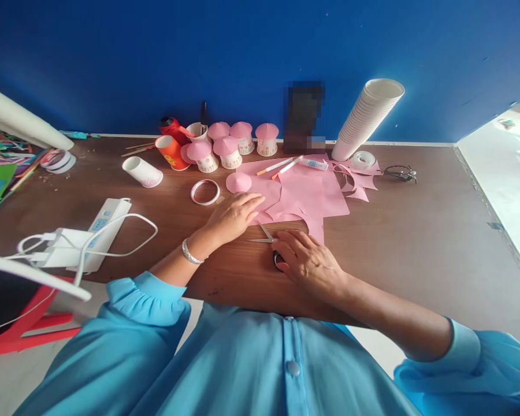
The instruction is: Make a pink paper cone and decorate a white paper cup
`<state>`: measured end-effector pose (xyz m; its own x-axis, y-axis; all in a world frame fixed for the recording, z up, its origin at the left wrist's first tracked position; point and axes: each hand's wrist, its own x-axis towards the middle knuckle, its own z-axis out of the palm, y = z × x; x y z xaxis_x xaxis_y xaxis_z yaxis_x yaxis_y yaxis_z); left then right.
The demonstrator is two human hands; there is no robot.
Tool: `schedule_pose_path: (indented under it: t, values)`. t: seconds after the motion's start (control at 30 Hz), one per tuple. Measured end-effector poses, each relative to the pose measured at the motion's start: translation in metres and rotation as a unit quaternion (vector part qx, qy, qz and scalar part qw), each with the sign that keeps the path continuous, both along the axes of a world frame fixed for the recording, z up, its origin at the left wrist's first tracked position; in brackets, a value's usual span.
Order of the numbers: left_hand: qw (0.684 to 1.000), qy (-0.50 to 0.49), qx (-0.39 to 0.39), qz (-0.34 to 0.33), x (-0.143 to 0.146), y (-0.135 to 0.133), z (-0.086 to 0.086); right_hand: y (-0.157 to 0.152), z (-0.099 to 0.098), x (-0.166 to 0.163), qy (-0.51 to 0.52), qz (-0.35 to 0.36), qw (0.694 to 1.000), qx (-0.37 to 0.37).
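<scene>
My left hand (236, 216) reaches over the left edge of the pink paper sheets (303, 190), fingers stretched out and holding nothing. Just beyond its fingers lies a small pink paper cone (238, 182). My right hand (309, 263) is curled over the handles of a pair of scissors (266, 238) on the table. The blades are spread and point left, below the paper; one black handle loop shows by the thumb, while the other is hidden. A roll of tape (205, 192) lies flat left of my left hand.
Paper cups with pink cone tops (228, 153) stand near the blue wall. A white cup (142, 172) lies tilted at left. A tall cup stack (366, 121) leans at back right, beside pink scraps (361, 182). A power strip (104, 231) with cables occupies the left.
</scene>
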<state>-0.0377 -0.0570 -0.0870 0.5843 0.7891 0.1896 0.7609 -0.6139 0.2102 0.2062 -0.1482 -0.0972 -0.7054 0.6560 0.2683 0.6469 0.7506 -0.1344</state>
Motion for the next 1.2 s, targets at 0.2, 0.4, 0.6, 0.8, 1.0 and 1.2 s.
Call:
schedule_pose_path:
  t: [0.2,0.4,0.6,0.8,1.0,1.2]
  values:
    - [0.989,0.034,-0.049,-0.139,-0.014,-0.01,0.003,-0.016,-0.009,0.0,-0.01,0.095,0.995,0.025]
    - [0.997,-0.037,0.003,-0.063,-0.055,-0.031,0.026,-0.025,0.003,-0.001,0.029,0.179,0.983,-0.008]
    - [0.998,-0.011,0.03,-0.052,-0.031,-0.032,0.008,0.037,0.007,0.016,0.017,-0.055,0.998,0.019]
    - [0.996,0.016,0.067,-0.047,-0.002,-0.016,-0.015,0.073,-0.006,0.026,-0.068,-0.124,0.99,0.004]
    - [1.0,-0.023,0.016,-0.001,-0.001,-0.011,-0.011,0.059,-0.007,0.024,-0.05,-0.116,0.992,0.003]
    - [0.837,-0.31,-0.433,0.123,0.014,-0.014,0.018,0.047,0.025,0.032,0.023,-0.134,0.991,0.006]
